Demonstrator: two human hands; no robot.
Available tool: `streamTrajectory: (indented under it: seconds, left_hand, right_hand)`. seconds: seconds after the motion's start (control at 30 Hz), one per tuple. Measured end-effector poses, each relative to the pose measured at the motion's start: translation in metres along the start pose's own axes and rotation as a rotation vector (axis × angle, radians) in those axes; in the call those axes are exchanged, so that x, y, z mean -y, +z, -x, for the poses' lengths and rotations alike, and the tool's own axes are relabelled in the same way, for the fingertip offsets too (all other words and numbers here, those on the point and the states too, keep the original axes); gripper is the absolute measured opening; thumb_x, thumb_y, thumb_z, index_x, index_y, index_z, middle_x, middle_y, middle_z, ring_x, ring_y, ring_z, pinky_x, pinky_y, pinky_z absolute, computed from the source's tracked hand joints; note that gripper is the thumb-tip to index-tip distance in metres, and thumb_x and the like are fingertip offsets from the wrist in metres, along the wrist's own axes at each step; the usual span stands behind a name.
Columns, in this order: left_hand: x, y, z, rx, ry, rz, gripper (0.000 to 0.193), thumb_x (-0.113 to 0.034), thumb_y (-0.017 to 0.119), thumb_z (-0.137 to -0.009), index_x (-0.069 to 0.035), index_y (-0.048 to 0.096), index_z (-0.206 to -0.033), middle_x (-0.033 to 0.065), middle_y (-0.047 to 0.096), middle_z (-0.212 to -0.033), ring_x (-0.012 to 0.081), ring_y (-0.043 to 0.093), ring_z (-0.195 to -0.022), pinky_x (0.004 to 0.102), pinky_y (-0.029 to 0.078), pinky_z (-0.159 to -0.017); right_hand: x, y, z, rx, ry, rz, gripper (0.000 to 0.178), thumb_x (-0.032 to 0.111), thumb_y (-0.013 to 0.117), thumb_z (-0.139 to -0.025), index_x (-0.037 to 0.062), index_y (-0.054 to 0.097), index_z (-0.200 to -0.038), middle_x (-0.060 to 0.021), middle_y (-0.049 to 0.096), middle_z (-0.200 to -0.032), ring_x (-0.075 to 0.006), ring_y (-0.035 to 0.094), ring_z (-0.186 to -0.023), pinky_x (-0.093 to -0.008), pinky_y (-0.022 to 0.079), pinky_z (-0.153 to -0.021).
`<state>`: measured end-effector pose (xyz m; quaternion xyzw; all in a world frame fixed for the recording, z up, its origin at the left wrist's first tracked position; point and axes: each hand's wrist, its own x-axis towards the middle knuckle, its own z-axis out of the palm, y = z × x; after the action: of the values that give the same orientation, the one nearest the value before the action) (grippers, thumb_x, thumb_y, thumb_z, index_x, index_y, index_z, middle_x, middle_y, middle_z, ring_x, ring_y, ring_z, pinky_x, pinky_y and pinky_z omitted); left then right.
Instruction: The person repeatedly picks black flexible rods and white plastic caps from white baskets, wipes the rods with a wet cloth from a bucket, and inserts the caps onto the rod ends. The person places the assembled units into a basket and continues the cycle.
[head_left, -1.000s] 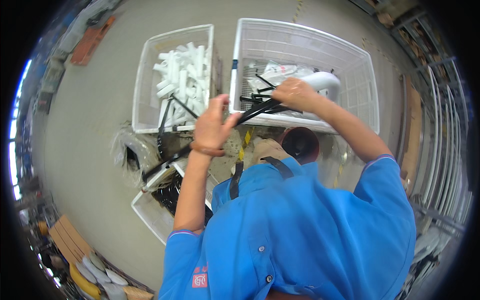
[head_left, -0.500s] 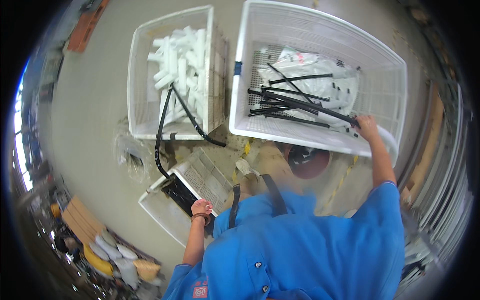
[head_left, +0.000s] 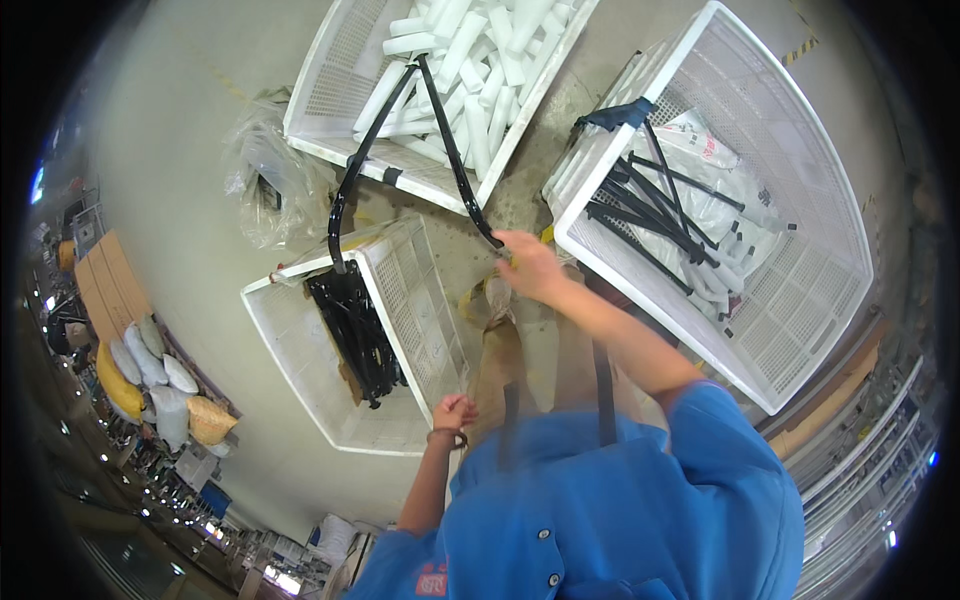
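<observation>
My right hand grips one end of a long bent black hose. The hose arches up over a white crate of white tubes, and its other end hangs down into a lower white crate holding a pile of black hoses. My left hand is curled into a fist at the near corner of that lower crate, with nothing visible in it. To the right stands a large white crate with several black hoses lying on clear plastic bags.
A crumpled clear plastic bag lies on the grey floor left of the crates. Cardboard, sacks and yellow bags are stacked at the far left. Metal shelving runs along the right. My blue shirt fills the lower middle.
My right hand left the rim of the right crate and now holds the end of the black hose between the crates. My left hand dropped low to the lower crate's corner.
</observation>
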<state>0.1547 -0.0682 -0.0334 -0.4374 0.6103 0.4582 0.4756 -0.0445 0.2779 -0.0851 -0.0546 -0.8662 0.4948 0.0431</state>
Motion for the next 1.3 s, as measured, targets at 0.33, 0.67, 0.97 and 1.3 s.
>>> streamTrajectory:
  seconds: [0.33, 0.67, 0.97, 1.3]
  left_hand:
    - [0.089, -0.069, 0.030, -0.200, 0.029, 0.254, 0.025, -0.018, 0.059, -0.097, 0.000, 0.057, -0.115, 0.0154, 0.070, -0.096, 0.0245, 0.071, -0.075, 0.0342, 0.060, -0.059]
    - [-0.195, -0.014, 0.166, -0.021, 1.451, -0.578, 0.051, -0.008, 0.075, -0.080, -0.003, 0.053, -0.125, 0.0181, 0.062, -0.125, 0.0336, 0.062, -0.112, 0.0392, 0.050, -0.096]
    - [-0.185, 0.157, 0.337, 0.754, 1.968, -0.840, 0.034, 0.002, 0.066, -0.070, -0.008, 0.067, -0.102, 0.0076, 0.066, -0.083, 0.0280, 0.063, -0.070, 0.0335, 0.049, -0.061]
    - [-0.117, 0.174, 0.087, 0.378, 1.382, -1.079, 0.018, -0.009, 0.077, -0.081, -0.004, 0.063, -0.091, 0.0095, 0.064, -0.069, 0.0180, 0.059, -0.058, 0.0312, 0.048, -0.058]
  right_hand:
    - [-0.018, 0.084, -0.055, -0.092, 0.593, 0.075, 0.045, 0.048, 0.068, -0.085, 0.0038, 0.062, -0.084, -0.0187, 0.065, -0.070, -0.0367, 0.065, -0.068, -0.0439, 0.049, -0.063]
    - [0.294, -0.238, 0.109, 0.091, -0.089, 0.397, 0.036, 0.040, 0.077, -0.078, 0.0074, 0.061, -0.077, -0.0143, 0.057, -0.064, -0.0367, 0.057, -0.058, -0.0425, 0.044, -0.052]
    - [0.390, -0.274, 0.241, -0.194, -0.224, 0.857, 0.031, 0.036, 0.069, -0.074, 0.0090, 0.055, -0.082, -0.0033, 0.049, -0.071, -0.0183, 0.052, -0.062, -0.0319, 0.038, -0.057]
    - [0.041, -0.155, 0.428, -0.766, 0.861, -0.187, 0.022, 0.013, 0.068, -0.084, 0.0057, 0.065, -0.105, -0.0089, 0.069, -0.097, -0.0223, 0.069, -0.083, -0.0378, 0.051, -0.082]
